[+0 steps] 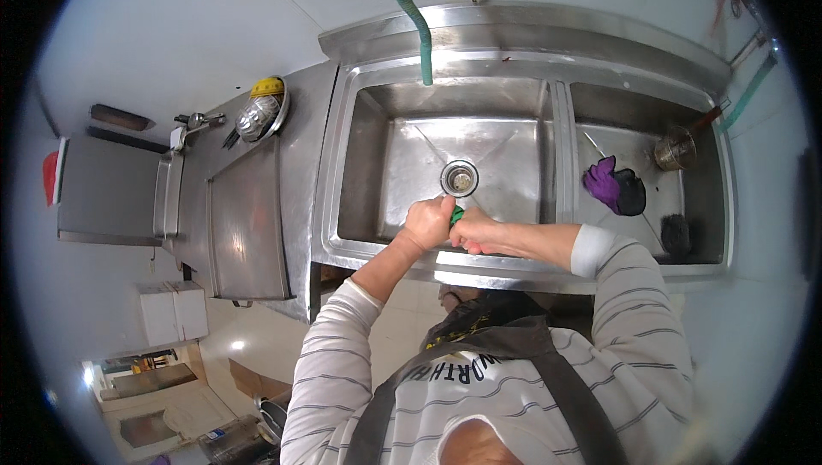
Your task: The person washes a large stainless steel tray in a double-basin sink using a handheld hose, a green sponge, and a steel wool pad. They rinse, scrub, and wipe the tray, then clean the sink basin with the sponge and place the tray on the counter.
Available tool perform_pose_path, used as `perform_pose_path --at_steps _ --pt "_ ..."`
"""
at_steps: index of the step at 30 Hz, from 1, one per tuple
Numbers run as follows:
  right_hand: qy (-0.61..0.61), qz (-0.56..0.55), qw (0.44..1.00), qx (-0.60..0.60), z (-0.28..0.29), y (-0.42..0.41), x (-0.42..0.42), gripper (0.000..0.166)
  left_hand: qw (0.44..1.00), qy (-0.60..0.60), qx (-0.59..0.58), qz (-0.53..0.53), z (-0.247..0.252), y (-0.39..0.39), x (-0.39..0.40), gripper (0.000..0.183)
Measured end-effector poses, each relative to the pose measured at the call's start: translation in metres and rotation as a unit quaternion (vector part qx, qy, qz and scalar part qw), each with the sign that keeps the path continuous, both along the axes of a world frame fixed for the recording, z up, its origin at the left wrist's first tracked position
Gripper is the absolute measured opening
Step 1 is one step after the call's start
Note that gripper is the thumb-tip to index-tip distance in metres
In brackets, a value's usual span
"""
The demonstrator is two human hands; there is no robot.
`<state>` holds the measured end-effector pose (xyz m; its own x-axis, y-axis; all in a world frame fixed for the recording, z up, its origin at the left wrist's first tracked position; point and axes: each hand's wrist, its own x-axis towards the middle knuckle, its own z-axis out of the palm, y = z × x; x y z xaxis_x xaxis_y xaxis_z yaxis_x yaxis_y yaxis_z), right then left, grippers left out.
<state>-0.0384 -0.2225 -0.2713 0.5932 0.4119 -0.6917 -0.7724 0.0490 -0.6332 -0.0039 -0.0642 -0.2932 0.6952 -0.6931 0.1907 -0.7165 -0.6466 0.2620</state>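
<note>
Over the front part of the large stainless steel sink basin [514, 144], my left hand [429, 222] and my right hand [476, 231] are closed on a small green cloth or scouring pad [456, 214], most of which my fingers hide. Just beyond my hands lies the round drain [460, 178]. A green hose [422, 41] on the tap hangs over the basin's back edge. To the right, the smaller basin holds a purple and black glove [603, 185], a dark scrubber [675, 235] and a strainer-like metal cup [674, 149] with a reddish handle.
The raised basin divider [565, 163] stands right of my hands. On the left steel counter [298, 163] are metal and yellow bowls [263, 108] and a large metal cover [247, 227]. A white box [173, 313] is at lower left, and a wall rises behind the sink.
</note>
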Motion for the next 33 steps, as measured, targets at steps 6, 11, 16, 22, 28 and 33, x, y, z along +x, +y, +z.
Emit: perform_pose_path --at_steps 6,11,16,22,28,33 --pt "-0.029 -0.021 0.978 0.208 -0.002 -0.005 0.037 0.02 0.967 0.001 -0.132 0.218 0.02 0.003 -0.003 0.045" --pt "-0.146 -0.079 0.982 0.089 0.002 0.001 0.048 0.034 0.913 0.15 -0.281 0.255 0.055 0.007 -0.025 0.063" --pt "-0.139 -0.196 0.931 0.274 -0.003 0.021 0.069 0.03 0.866 0.217 -0.346 0.289 0.05 0.074 -0.031 0.082" --pt "-0.223 -0.221 0.925 0.215 0.005 0.031 0.131 0.023 0.869 -0.08 -0.047 0.486 0.002 0.233 -0.029 0.068" --pt "-0.414 -0.224 0.879 0.078 0.048 0.086 0.203 0.028 0.878 -0.071 0.033 0.472 -0.029 0.275 -0.036 0.064" --pt "-0.583 -0.186 0.782 -0.116 0.031 0.12 0.306 0.039 0.868 -0.056 0.006 0.493 -0.02 0.273 -0.036 0.065"
